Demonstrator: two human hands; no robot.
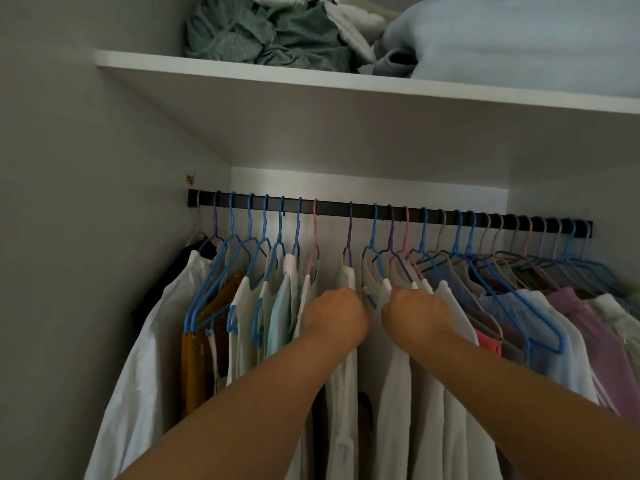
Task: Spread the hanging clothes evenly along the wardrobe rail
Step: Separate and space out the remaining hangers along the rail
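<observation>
- Overhead, I see a white shelf (pixel 311 77) carrying a pale blue blanket (pixel 519 39) and a crumpled green cloth (pixel 263 32).
- The black rail (pixel 332 206) runs wall to wall beneath it, with the hanging clothes (pixel 433 341) packed tightly toward its right end and looser on the left.
- My left hand (pixel 334 315) is buried in a white garment on a purple hanger (pixel 349 233); fingers hidden, so I cannot tell its grip.
- My right hand (pixel 414 313) curls round the shoulder of the white shirt just beside it.
</observation>
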